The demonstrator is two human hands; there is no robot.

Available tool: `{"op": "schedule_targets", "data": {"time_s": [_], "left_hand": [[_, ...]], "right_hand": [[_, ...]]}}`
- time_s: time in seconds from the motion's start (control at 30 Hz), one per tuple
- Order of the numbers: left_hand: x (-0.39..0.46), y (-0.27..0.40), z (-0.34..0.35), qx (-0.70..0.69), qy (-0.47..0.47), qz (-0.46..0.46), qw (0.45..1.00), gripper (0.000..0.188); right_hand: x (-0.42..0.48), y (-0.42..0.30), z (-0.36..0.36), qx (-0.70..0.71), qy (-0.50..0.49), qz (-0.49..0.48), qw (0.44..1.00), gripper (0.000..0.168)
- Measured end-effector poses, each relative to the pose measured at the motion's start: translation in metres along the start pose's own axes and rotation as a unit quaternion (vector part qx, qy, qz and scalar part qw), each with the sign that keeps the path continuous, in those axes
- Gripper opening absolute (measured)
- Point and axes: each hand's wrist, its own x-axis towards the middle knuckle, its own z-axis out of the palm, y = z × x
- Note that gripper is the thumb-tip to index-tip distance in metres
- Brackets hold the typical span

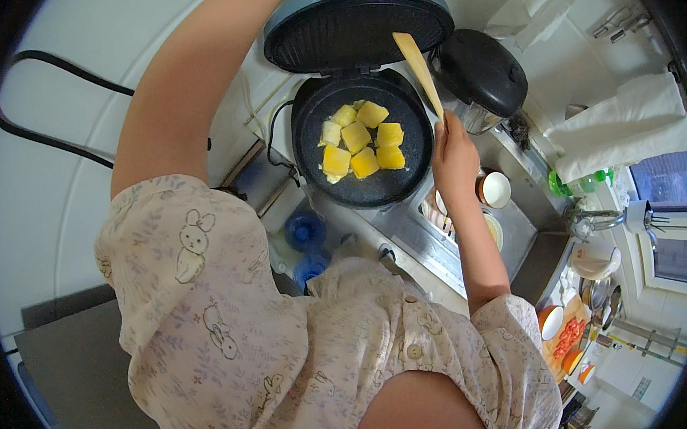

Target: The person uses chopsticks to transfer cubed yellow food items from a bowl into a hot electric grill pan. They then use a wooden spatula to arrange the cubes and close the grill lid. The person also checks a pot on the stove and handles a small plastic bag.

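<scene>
My right hand (457,160) grips the lower end of a pale wooden spatula (420,71). Its flat end points up in front of the raised lid (362,30) of a round electric griddle. On the dark lower plate (369,192) lie several yellow blocks of food (364,162), probably egg, with small scraps about them. The spatula does not touch them. My left arm reaches up past the left side of the lid; the left hand is out of view beyond the top edge.
To the right are a steel sink (520,203) with bowls (497,190), a faucet (600,220) and a black-lidded appliance (482,73). Further off, a cutting board (556,363) holds chopped red food (569,337). A power cord (271,142) runs left of the griddle.
</scene>
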Motion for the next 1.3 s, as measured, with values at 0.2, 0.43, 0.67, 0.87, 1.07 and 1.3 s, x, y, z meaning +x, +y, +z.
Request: {"op": "schedule_targets", "data": {"time_s": [0.2,0.43,0.67,0.87,1.07,1.3], "left_hand": [[0.036,-0.021,-0.027,0.115,-0.098,0.02,0.988,0.038],[0.001,-0.053,-0.02,-0.346,-0.093,0.005,0.933,0.058],[-0.008,-0.054,-0.035,-0.423,-0.088,-0.02,0.902,0.088],[-0.016,-0.035,-0.04,-0.331,-0.038,-0.047,0.942,0.09],[-0.111,0.011,-0.04,-0.098,0.34,-0.075,0.932,0.055],[-0.232,0.129,0.074,-0.28,0.313,-0.024,0.907,0.037]], "right_hand": [[0.034,-0.018,0.014,-0.011,-0.017,0.032,0.999,0.025],[0.064,-0.026,0.034,-0.021,0.033,-0.031,0.999,0.018],[0.098,-0.035,0.038,-0.051,0.046,-0.038,0.997,0.018],[0.083,-0.02,0.037,-0.079,0.034,-0.051,0.995,0.019],[-0.011,0.007,0.032,-0.108,-0.175,-0.011,0.979,0.028],[-0.104,0.04,0.056,-0.106,-0.196,0.074,0.972,0.032]]}}
